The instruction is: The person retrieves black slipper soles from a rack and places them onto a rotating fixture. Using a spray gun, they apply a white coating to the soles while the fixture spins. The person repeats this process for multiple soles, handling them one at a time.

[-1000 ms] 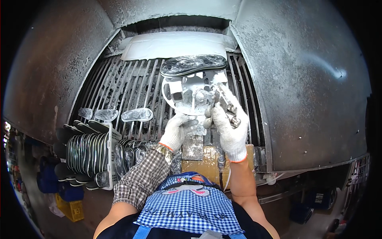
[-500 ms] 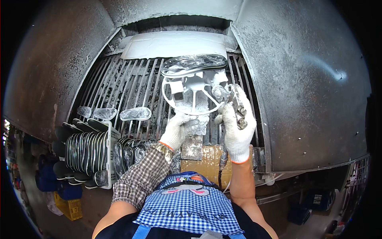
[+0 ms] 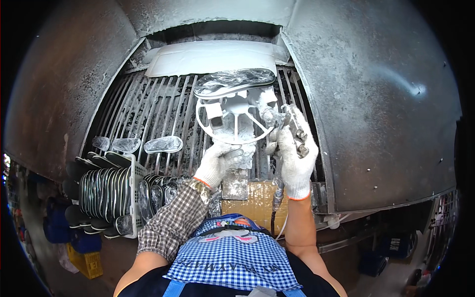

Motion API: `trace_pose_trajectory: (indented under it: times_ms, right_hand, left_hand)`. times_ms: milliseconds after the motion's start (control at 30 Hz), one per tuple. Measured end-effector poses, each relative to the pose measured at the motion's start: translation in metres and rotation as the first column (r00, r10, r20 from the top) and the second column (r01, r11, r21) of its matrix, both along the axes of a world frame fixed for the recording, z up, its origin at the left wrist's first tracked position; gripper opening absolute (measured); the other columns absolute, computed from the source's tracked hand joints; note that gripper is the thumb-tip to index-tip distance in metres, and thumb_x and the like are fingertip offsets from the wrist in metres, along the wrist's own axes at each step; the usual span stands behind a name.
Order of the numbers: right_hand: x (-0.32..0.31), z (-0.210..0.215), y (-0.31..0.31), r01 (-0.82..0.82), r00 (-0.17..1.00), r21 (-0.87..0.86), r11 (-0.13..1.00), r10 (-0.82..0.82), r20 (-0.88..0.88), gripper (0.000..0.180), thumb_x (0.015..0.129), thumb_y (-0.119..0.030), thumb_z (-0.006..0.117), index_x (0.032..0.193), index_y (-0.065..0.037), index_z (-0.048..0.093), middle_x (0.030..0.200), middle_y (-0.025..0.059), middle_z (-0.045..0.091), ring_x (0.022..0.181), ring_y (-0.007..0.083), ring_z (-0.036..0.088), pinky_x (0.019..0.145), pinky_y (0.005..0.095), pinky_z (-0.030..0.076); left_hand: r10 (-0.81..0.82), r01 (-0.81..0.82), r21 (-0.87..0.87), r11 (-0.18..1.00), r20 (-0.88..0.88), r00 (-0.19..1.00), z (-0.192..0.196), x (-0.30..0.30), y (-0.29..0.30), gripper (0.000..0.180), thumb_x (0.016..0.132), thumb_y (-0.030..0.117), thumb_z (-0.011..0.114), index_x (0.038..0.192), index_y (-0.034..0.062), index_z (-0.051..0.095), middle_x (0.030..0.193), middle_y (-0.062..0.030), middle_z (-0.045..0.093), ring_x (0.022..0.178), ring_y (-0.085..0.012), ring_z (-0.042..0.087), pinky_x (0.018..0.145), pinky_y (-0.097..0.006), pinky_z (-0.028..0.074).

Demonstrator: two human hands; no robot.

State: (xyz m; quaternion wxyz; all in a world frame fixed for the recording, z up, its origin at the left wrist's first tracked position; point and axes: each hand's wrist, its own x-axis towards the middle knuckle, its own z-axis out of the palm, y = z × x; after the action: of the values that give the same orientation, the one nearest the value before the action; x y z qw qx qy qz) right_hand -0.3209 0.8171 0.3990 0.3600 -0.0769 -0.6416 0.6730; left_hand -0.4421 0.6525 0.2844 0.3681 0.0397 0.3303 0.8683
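A white-coated spoked wheel (image 3: 236,129) stands over the slatted bench, with upright blocks on it. Resting across these blocks is a shoe sole (image 3: 235,83), dark-edged and topped with crinkled clear film. My gloved left hand (image 3: 216,162) has its fingers closed at the near rim of the wheel. In my gloved right hand (image 3: 297,163) is a spray gun (image 3: 272,118), powder-crusted, its nozzle end beside the right side of the wheel. A hose fitting (image 3: 278,193) hangs below the gun. The right fingers wrap round the gun's handle and trigger side.
Several film-covered soles (image 3: 163,144) lie on the slats (image 3: 170,114) at left. A white plastic basket (image 3: 133,198) packed with soles stands at the near left. Metal walls (image 3: 381,123) enclose both sides. A white sheet (image 3: 213,58) lies behind; cardboard (image 3: 257,198) lines the near edge.
The whole scene sits slightly farther left in the picture. Both hands keep their hold, and the sole stays on the wheel.
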Motion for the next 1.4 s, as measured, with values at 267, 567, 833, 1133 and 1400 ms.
trace_pose_trajectory:
  times_ms: [267, 567, 833, 1133, 1400]
  right_hand:
    - [0.006, 0.014, 0.007, 0.058, 0.998, -0.056, 0.997, -0.058, -0.003, 0.051, 0.105, -0.008, 0.067, 0.152, 0.006, 0.052, 0.108, 0.0069, 0.073, 0.077, 0.0066, 0.065, 0.066, 0.0225, 0.053]
    - [0.014, 0.015, 0.002, -0.049, 0.997, -0.068, 0.996, 0.045, -0.062, 0.053, 0.106, -0.006, 0.065, 0.154, 0.007, 0.049, 0.113, 0.0106, 0.073, 0.081, 0.0083, 0.066, 0.072, 0.0237, 0.055]
    - [0.013, 0.018, 0.013, 0.031, 0.999, -0.103, 0.994, -0.034, -0.029, 0.053, 0.105, -0.008, 0.067, 0.153, 0.008, 0.05, 0.115, 0.0099, 0.073, 0.075, 0.007, 0.065, 0.068, 0.0223, 0.053]
    - [0.024, 0.025, 0.027, 0.115, 0.993, -0.1, 0.988, -0.119, -0.025, 0.052, 0.106, -0.007, 0.066, 0.154, 0.007, 0.049, 0.113, 0.0081, 0.073, 0.075, 0.0049, 0.062, 0.065, 0.0215, 0.052]
    - [0.048, 0.03, 0.026, 0.041, 0.999, -0.131, 0.991, -0.044, -0.017, 0.051, 0.108, -0.009, 0.064, 0.155, 0.005, 0.049, 0.097, 0.0048, 0.069, 0.074, 0.006, 0.06, 0.066, 0.0225, 0.053]
  left_hand:
    - [-0.013, 0.013, 0.049, 0.999, 0.006, 1.0, 0.007, 0.001, -0.004, 0.035, 0.103, 0.008, 0.056, 0.132, -0.0097, 0.061, 0.127, -0.0228, 0.071, 0.117, -0.0344, 0.07, 0.108, -0.049, 0.057]
    - [0.013, -0.012, -0.003, 1.0, 0.049, 0.999, -0.015, -0.006, -0.007, 0.041, 0.104, 0.014, 0.056, 0.138, -0.0076, 0.058, 0.131, -0.0233, 0.069, 0.118, -0.0345, 0.07, 0.104, -0.047, 0.059]
    - [0.058, -0.058, -0.002, 0.998, 0.026, 0.998, -0.026, -0.012, -0.009, 0.045, 0.102, 0.015, 0.056, 0.141, -0.0083, 0.056, 0.131, -0.0247, 0.068, 0.117, -0.0355, 0.07, 0.103, -0.047, 0.058]
    - [0.064, -0.064, 0.009, 0.998, 0.011, 0.998, -0.02, -0.022, -0.03, 0.042, 0.103, 0.018, 0.06, 0.139, -0.0043, 0.058, 0.126, -0.0222, 0.071, 0.115, -0.0359, 0.071, 0.099, -0.047, 0.06]
    - [0.125, -0.125, -0.006, 0.992, -0.055, 0.991, -0.027, -0.047, -0.056, 0.053, 0.1, 0.016, 0.056, 0.146, -0.0097, 0.052, 0.131, -0.0272, 0.069, 0.116, -0.0359, 0.072, 0.098, -0.047, 0.062]
